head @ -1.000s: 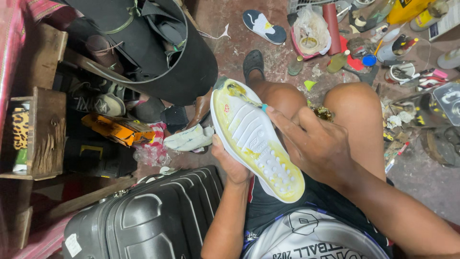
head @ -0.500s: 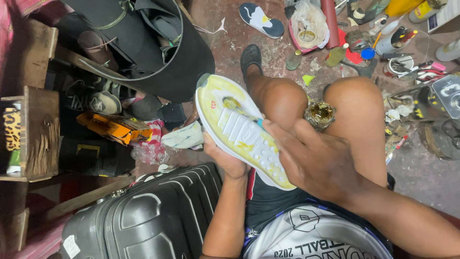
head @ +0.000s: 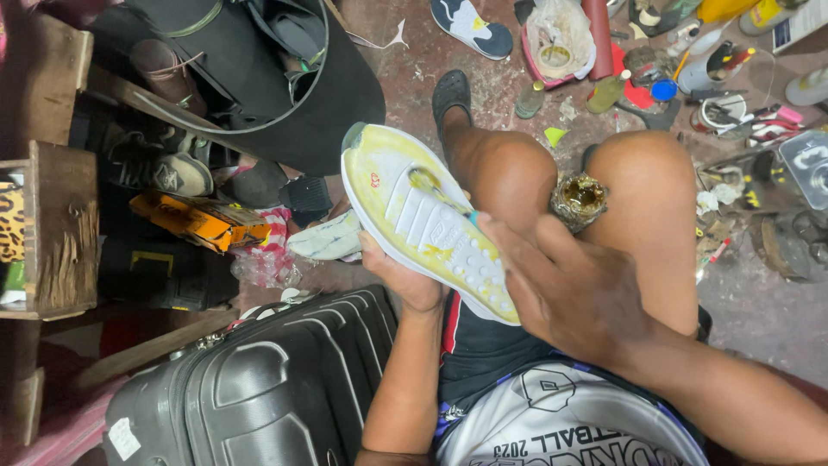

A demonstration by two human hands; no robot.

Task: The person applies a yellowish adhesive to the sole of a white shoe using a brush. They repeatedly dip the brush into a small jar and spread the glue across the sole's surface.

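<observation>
Near your left side: dark hard-shell suitcase (head: 259,388). Above it, wooden crate (head: 60,229), orange box (head: 203,220), big black bag (head: 259,69) holding shoes. On reddish floor ahead: blue-white sneaker (head: 473,26), tape roll (head: 556,59) in plastic bag, small bottles, scattered tools. Open glue tin (head: 580,198) between your knees.
</observation>
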